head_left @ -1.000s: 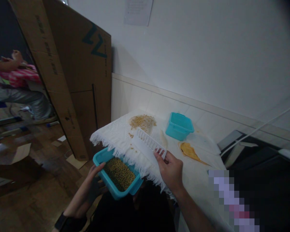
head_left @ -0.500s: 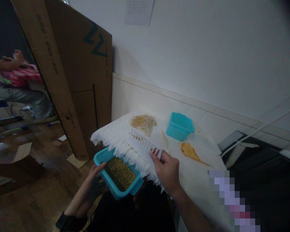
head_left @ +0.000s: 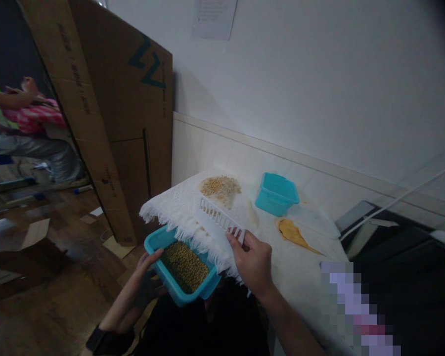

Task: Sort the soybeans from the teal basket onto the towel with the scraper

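A blue tub (head_left: pixel 183 298) partly filled with greenish-yellow beans (head_left: pixel 185 264) is gripped at its left rim by my left hand (head_left: pixel 146 279), just below the table's fringed cloth edge. My right hand (head_left: pixel 254 259) pinches the right end of a white slotted plastic piece (head_left: pixel 218 217), which lies tilted over the white cloth (head_left: pixel 170 200). Through its slots some beans show, and a few more lie by its lower edge. Behind it a pile of pale beans (head_left: pixel 218 187) is spread on the cloth.
A second blue tub (head_left: pixel 277 194) stands near the wall. To its right is a clear lid (head_left: pixel 313 221), with an orange-yellow flat item (head_left: pixel 294 233) in front. A tall cardboard box (head_left: pixel 133 99) rises at left. Beyond it sits a person (head_left: pixel 33 148). Dark equipment lies at right.
My right hand and the white slotted piece have shifted slightly left. My left hand and the tub of beans have hardly moved.
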`<state>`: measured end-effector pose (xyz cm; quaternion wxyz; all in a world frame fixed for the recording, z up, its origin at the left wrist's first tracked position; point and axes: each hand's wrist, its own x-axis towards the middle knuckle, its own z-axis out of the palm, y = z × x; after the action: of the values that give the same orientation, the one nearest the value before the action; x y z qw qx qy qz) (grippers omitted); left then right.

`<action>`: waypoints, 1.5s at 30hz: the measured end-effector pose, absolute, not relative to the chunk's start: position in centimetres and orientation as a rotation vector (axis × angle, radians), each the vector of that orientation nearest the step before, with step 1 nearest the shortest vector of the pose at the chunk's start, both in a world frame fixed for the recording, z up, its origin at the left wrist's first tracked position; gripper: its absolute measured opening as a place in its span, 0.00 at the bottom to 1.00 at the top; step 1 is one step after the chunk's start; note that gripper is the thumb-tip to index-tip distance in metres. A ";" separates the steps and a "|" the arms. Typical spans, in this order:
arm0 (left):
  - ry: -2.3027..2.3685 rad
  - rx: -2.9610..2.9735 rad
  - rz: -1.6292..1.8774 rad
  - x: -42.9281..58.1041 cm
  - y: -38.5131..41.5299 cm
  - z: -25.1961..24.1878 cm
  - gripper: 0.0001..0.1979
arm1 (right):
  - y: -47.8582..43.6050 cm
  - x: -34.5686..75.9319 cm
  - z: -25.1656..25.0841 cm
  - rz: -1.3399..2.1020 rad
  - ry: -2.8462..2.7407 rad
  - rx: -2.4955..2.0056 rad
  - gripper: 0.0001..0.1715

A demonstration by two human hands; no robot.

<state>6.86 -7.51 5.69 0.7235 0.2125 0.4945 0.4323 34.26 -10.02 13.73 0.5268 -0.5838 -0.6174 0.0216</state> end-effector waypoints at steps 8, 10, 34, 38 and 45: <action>1.095 0.476 0.957 7.1 -7.7 6.1 0.39 | -9.9 34.3 13.6 -0.018 -1.497 -1.377 0.21; 1.095 0.479 0.965 7.2 -7.7 6.2 0.38 | -9.8 34.3 13.5 -0.038 -1.505 -1.367 0.21; 1.087 0.453 0.960 6.8 -7.5 6.0 0.44 | -11.5 37.0 13.7 0.420 -1.187 -1.402 0.22; 1.103 0.460 0.941 6.5 -7.1 5.2 0.48 | -11.3 40.0 13.5 0.372 -1.093 -1.443 0.29; 1.110 0.445 0.950 6.5 -7.1 5.0 0.48 | -10.8 45.3 13.3 0.243 -0.978 -1.543 0.33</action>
<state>6.52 -7.12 5.03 0.7224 0.2015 0.5026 0.4300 45.28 -10.85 13.33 0.6046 -0.6670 -0.4226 0.1052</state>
